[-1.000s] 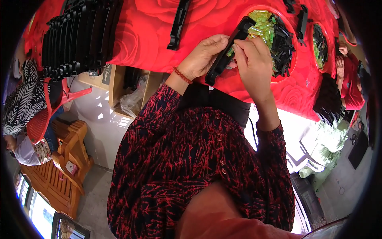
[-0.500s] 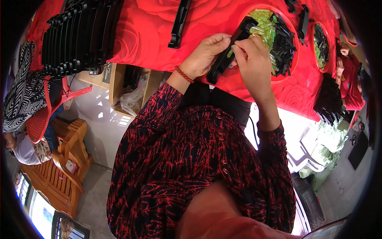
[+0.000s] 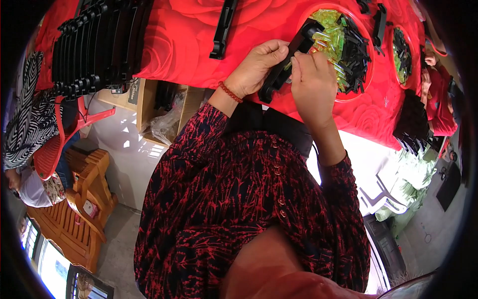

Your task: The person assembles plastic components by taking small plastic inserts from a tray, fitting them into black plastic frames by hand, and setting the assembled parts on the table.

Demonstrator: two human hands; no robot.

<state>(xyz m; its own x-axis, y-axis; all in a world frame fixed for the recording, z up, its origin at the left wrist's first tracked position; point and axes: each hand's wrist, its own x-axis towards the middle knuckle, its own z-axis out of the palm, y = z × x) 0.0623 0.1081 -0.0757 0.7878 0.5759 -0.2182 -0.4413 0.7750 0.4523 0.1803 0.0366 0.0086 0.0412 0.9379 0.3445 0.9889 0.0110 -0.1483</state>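
A long black plastic bar (image 3: 304, 37) with thicker ends slants over the edge of the red tablecloth. My left hand (image 3: 261, 67) grips it along its left side, thumb on top. Against the bar's right side, my right hand (image 3: 314, 87) has its fingertips pinched together; whatever is between them is hidden. A bit of yellow-green shows on the bar between my hands. Just beyond my right hand sits a round red tray (image 3: 372, 60), holding translucent yellow-green pieces (image 3: 329, 37) and small flat black pieces (image 3: 354, 62).
Many similar black bars (image 3: 94, 50) stand in a row at the table's left; another bar (image 3: 224, 30) lies near the middle. A second round tray (image 3: 401, 57) is at the right, near another person's hand (image 3: 425, 82). Below the table edge stands an open cardboard box (image 3: 186, 107).
My right hand has shifted slightly down along the bar, with its fingers more curled. My left hand keeps its hold, and the bar has barely moved.
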